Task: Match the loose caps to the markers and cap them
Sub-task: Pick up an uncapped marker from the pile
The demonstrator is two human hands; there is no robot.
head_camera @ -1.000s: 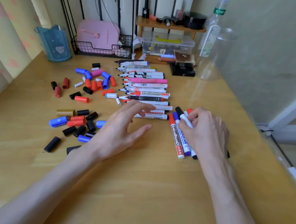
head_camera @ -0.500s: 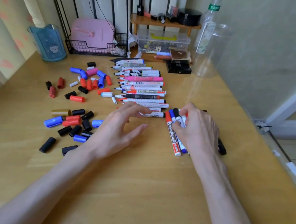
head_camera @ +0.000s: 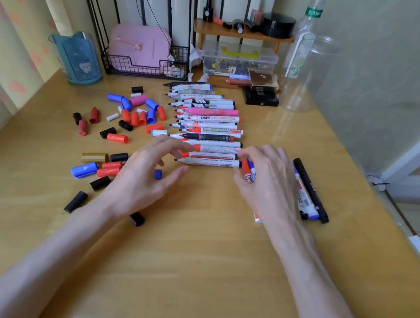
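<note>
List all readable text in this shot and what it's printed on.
"WHITEBOARD": green print on a white marker in the uncapped row.
"白板笔": on the red-printed marker two places behind it; the lettering beside it is too blurred.
Bottle's green label: characters, too blurred to read.
Red-capped marker under the right hand: lettering mostly covered.
Fine print on the other markers: too small.

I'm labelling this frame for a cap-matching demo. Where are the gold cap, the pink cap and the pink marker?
gold cap (head_camera: 94, 156), head view, middle of its side.
pink cap (head_camera: 138, 100), head view, middle of its side.
pink marker (head_camera: 211, 111), head view, middle of its barrel.
</note>
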